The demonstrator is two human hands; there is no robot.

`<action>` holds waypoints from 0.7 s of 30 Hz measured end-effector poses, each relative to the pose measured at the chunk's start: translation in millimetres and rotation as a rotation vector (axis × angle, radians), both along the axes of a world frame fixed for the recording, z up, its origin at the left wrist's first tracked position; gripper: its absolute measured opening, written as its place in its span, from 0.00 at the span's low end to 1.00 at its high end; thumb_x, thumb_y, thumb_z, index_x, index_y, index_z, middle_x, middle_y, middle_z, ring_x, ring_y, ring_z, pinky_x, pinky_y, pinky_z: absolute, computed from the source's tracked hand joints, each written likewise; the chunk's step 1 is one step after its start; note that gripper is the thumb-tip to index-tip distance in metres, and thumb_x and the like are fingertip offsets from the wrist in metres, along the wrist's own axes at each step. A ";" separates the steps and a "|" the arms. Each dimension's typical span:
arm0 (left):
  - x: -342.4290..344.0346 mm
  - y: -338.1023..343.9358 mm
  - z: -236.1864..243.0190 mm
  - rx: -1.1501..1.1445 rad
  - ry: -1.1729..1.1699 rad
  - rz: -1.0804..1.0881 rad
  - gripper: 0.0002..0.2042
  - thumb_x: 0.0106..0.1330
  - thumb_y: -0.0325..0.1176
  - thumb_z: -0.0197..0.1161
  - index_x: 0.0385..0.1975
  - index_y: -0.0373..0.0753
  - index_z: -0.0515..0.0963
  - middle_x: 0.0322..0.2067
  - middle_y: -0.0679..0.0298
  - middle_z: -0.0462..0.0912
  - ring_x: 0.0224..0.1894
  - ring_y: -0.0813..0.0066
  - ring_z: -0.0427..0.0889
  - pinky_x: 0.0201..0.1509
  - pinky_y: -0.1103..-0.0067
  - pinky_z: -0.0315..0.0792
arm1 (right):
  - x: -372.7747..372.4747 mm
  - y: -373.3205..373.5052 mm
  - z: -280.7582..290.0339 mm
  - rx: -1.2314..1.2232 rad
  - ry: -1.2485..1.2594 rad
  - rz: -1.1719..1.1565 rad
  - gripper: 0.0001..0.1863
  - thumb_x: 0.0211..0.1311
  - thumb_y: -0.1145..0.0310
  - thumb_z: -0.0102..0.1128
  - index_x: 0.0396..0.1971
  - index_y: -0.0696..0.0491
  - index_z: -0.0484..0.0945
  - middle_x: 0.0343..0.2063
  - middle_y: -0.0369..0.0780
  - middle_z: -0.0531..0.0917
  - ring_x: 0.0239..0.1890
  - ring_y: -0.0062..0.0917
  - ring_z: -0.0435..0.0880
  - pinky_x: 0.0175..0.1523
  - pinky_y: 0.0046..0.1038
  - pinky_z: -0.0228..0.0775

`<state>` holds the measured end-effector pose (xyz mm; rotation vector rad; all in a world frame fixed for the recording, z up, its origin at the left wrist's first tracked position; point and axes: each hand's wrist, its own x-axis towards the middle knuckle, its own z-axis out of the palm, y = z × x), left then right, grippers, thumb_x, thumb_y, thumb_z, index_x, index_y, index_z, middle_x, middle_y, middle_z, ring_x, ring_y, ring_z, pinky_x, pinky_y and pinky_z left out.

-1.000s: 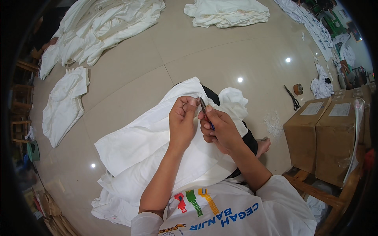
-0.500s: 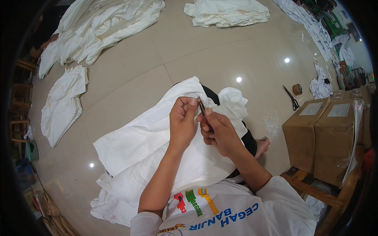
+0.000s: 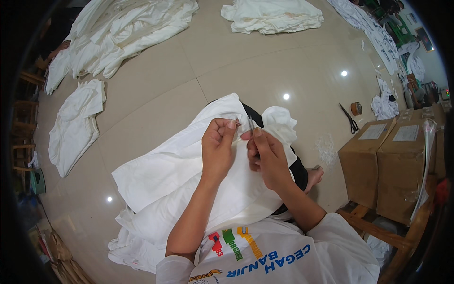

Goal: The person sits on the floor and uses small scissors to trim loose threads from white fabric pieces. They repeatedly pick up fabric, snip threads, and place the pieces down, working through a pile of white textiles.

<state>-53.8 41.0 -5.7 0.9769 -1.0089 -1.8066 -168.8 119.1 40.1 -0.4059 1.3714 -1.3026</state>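
Note:
White cloth lies draped over my lap and spills to the left. Above it, my left hand is closed in a pinch between thumb and forefinger. A tiny dark bit shows at those fingertips, too small to name. Just to its right, my right hand is wrapped round a pair of thread snips. Their slim metal tips point away from me, apart from the left fingertips. The handle is mostly hidden in my palm.
White cloth piles lie at the far left, left and far middle. On the right are black scissors, a tape roll, thread scraps and cardboard boxes. Another person's hand rests far left.
My right hand has moved slightly right, drawing the snips away from my left fingertips. Their tips now show apart from the left hand, which has shifted a little toward me.

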 end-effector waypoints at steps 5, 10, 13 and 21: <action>15.6 -0.4 13.2 0.131 0.046 -0.105 0.10 0.79 0.37 0.62 0.40 0.37 0.79 0.39 0.66 0.86 0.43 0.82 0.79 0.53 0.81 0.72 | -15.5 -13.3 2.2 -0.347 1.004 0.094 0.22 0.55 0.72 0.80 0.50 0.54 0.86 0.32 0.34 0.79 0.28 0.15 0.77 0.30 0.19 0.69; 17.8 -2.5 9.3 0.154 0.075 -0.211 0.12 0.80 0.40 0.59 0.40 0.39 0.81 0.41 0.68 0.86 0.47 0.81 0.79 0.57 0.79 0.69 | -25.1 -26.8 -24.2 -0.540 1.078 0.132 0.11 0.57 0.76 0.77 0.40 0.54 0.88 0.34 0.35 0.85 0.29 0.17 0.81 0.30 0.19 0.69; 17.1 -3.1 8.5 0.205 0.034 -0.186 0.13 0.80 0.42 0.57 0.41 0.39 0.81 0.43 0.67 0.86 0.51 0.78 0.79 0.59 0.76 0.67 | -26.3 -27.2 -21.7 -0.491 1.060 0.117 0.07 0.60 0.77 0.75 0.37 0.54 0.88 0.31 0.33 0.85 0.30 0.15 0.81 0.29 0.18 0.67; 18.4 -7.1 5.6 0.151 0.013 -0.131 0.14 0.78 0.36 0.53 0.57 0.38 0.73 0.52 0.59 0.85 0.58 0.71 0.80 0.65 0.72 0.64 | -144.8 17.1 -52.9 -0.054 0.432 -0.496 0.12 0.73 0.58 0.68 0.40 0.53 0.84 0.21 0.25 0.72 0.20 0.08 0.64 0.22 0.19 0.52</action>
